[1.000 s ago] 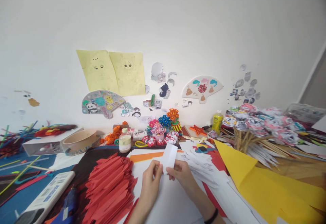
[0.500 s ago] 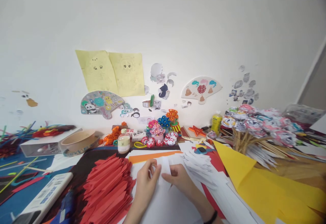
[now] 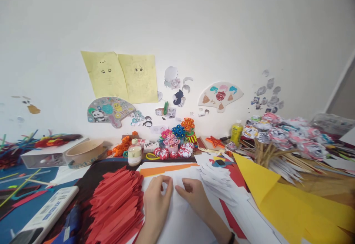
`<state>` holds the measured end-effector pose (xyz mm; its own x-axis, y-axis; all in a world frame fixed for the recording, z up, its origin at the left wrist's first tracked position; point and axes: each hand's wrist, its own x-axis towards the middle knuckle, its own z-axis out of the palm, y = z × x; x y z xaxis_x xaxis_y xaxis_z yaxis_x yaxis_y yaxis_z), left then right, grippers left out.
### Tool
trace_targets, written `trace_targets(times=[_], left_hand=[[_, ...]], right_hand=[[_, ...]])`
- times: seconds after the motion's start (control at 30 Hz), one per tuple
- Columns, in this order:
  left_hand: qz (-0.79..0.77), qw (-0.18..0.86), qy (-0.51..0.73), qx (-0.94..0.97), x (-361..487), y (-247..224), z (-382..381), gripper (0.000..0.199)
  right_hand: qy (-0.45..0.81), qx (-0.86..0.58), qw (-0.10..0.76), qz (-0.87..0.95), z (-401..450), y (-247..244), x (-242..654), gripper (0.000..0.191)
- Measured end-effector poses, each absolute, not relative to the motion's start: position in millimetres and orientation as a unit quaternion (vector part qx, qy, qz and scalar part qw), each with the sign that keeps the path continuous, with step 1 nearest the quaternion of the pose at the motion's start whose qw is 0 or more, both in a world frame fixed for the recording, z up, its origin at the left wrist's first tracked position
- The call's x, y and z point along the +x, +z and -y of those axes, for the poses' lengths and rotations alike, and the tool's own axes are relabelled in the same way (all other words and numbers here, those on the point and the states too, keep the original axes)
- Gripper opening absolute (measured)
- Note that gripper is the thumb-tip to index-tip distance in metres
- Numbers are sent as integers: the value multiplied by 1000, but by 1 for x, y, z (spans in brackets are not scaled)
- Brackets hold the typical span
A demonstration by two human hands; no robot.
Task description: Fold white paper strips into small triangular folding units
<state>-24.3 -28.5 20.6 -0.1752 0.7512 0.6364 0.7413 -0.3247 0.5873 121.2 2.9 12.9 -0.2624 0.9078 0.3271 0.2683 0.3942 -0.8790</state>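
My left hand (image 3: 158,196) and my right hand (image 3: 195,196) are close together above a stack of white paper sheets (image 3: 183,223). Thumb and fingers of both hands are bent into a pinch on a small piece of white paper (image 3: 176,181) between them. Its edges blend into the white sheets below, so its outline is hard to make out. Left of my left hand lies a large pile of folded red paper strips (image 3: 116,203). A heap of folded white paper strips (image 3: 217,181) is just beyond my right hand.
Yellow paper (image 3: 299,207) spreads at the right, near a bundle of paper flowers (image 3: 280,134). A glue bottle (image 3: 134,154) and small craft flowers (image 3: 170,138) stand at the back. At the left are a blue glue gun (image 3: 69,223), a white power strip (image 3: 51,210) and a tape roll (image 3: 84,153).
My hands have moved slightly apart, the left one a little leftward. The white paper that stood out between my fingers is now harder to see. The camera view has shifted slightly.
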Motion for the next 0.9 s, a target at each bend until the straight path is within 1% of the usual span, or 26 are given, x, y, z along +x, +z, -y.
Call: trace_targets(times=[0.1, 0.17, 0.23, 0.43, 0.53, 0.63, 0.7, 0.9], left_hand=[[-540, -74, 479, 688, -22, 22, 32, 12], [-507, -75, 471, 718, -19, 26, 34, 15], [-488, -37, 485, 725, -18, 30, 35, 18], [-502, 181, 546, 645, -26, 28, 22, 28], [-504, 241, 563, 609, -29, 23, 15, 27], [-521, 275, 556, 586, -30, 20, 12, 29], [-530, 280, 541, 590, -30, 19, 12, 29], [-542, 226, 520, 621, -33, 19, 14, 23]], right_hand=[[343, -430, 442, 708, -3, 12, 120, 42], [336, -433, 444, 709, -4, 11, 121, 42], [335, -433, 449, 706, -5, 11, 122, 43], [353, -424, 455, 699, -5, 11, 125, 43], [361, -411, 456, 702, -3, 12, 125, 42], [360, -406, 460, 703, -3, 14, 125, 42], [362, -402, 461, 703, -2, 15, 125, 41], [382, -381, 471, 698, -2, 15, 126, 44]])
